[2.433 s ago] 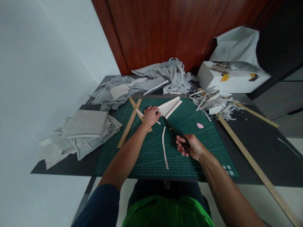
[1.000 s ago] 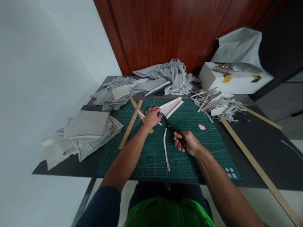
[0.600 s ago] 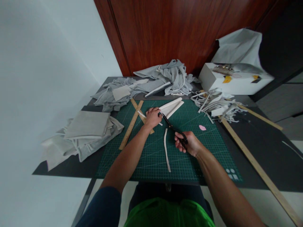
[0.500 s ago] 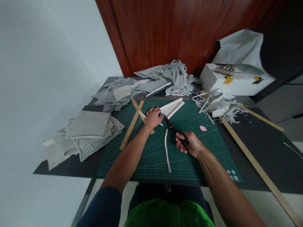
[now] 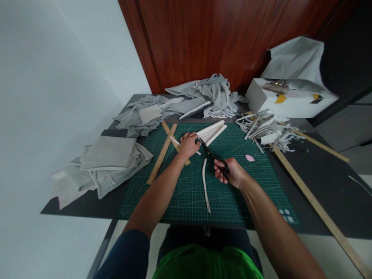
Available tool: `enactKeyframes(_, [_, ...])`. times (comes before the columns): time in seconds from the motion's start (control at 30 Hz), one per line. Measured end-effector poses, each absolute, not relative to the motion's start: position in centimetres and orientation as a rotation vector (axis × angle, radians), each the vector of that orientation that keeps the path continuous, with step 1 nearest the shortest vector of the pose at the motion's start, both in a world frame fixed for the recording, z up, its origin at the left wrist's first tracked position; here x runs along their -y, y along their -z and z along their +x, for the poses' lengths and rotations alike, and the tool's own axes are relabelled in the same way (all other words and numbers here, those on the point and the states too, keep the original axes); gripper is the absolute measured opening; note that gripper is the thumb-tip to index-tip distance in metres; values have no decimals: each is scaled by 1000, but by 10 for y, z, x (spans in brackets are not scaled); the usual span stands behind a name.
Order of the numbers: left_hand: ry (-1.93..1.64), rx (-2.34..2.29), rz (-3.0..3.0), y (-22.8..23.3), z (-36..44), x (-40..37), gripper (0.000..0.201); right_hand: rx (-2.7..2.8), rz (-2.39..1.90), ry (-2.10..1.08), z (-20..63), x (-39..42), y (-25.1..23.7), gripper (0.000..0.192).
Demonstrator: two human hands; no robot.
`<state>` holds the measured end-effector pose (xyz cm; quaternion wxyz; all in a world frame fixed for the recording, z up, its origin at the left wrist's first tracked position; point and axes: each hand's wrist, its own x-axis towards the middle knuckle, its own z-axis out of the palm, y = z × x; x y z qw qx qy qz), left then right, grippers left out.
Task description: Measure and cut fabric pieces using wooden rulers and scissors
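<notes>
My right hand (image 5: 229, 173) is closed round the handles of black scissors (image 5: 211, 155), whose blades point up and left. The blade tips reach the near edge of a folded off-white piece of fabric (image 5: 212, 133) beside my left hand. Fingers bent, my left hand (image 5: 189, 144) grips the left end of that fabric; its fingertips partly hide the edge there. A narrow off-white strip (image 5: 205, 186) lies loose on the green cutting mat (image 5: 180, 201), below the scissors. Another short strip (image 5: 174, 140) shows on both sides of my left hand.
Two crossed wooden rulers (image 5: 162, 159) lie left of my left hand. Folded grey cloth (image 5: 107, 153) is stacked at the left, with heaped fabric (image 5: 215, 93) behind. Thin scraps (image 5: 270, 128), a long ruler (image 5: 308, 193) and a white box (image 5: 293, 102) stand right; a pink scrap (image 5: 249, 158) is on the mat.
My right hand has moved slightly up and left with the scissors, and the handles have drawn closer together. My left hand and the fabric have stayed nearly still.
</notes>
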<state>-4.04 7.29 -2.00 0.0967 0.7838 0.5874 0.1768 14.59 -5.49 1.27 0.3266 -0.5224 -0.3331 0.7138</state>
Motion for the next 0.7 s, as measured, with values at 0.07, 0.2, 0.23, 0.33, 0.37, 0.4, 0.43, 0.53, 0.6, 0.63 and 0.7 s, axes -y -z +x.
enactKeyframes(0.07, [-536,-1734,2314,20,-41,-73,35,849,-1423,-1850,146,55,-13,28])
enactKeyframes(0.2, [-571,-1719,2308,19,-41,-73,36,841,-1470,-1835,147,54,-16,26])
enactKeyframes(0.23, [-573,-1717,2309,19,-41,-73,36,844,-1475,-1836,147,53,-17,27])
enactKeyframes(0.33, [-561,-1720,2315,20,-41,-73,36,848,-1496,-1843,146,50,-21,30])
enactKeyframes(0.37, [-555,-1723,2318,20,-41,-74,36,849,-1503,-1841,145,49,-22,30])
enactKeyframes(0.4, [-549,-1726,2321,20,-41,-74,37,850,-1509,-1837,145,48,-23,31])
enactKeyframes(0.43, [-544,-1726,2324,21,-41,-75,37,850,-1516,-1832,144,47,-23,30])
enactKeyframes(0.53, [-540,-1725,2326,22,-41,-76,37,856,-1514,-1822,144,46,-21,28])
enactKeyframes(0.6, [-556,-1728,2324,23,-42,-76,37,859,-1492,-1832,145,46,-18,26])
enactKeyframes(0.63, [-565,-1730,2323,24,-42,-76,37,860,-1478,-1841,146,46,-17,25])
enactKeyframes(0.7, [-579,-1727,2327,24,-42,-77,36,859,-1459,-1852,147,46,-15,24])
